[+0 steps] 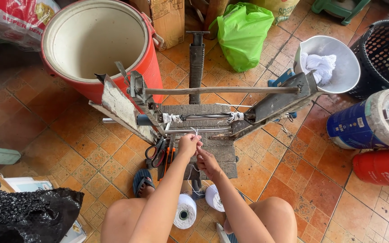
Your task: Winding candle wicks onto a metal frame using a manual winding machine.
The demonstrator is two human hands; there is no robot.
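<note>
A low metal and wood winding frame point(212, 110) stands on the tiled floor in front of me. Thin white string point(195, 132) runs from its bars down to my hands. My left hand point(188, 145) pinches the string just below the frame's lower rod. My right hand point(208, 163) grips the same string a little lower and to the right. Two spools of white string, one point(184, 211) and the other point(214, 198), lie on the floor between my knees. Red-handled scissors point(156, 152) rest on the frame's base left of my left hand.
A large red drum point(96, 42) stands at the back left, a green plastic bag point(241, 33) behind the frame. A white basin with cloth point(327, 65), a black basket point(383, 49), a blue cylinder point(370, 121) and a red cylinder point(381, 167) crowd the right. A black bag point(23, 213) lies lower left.
</note>
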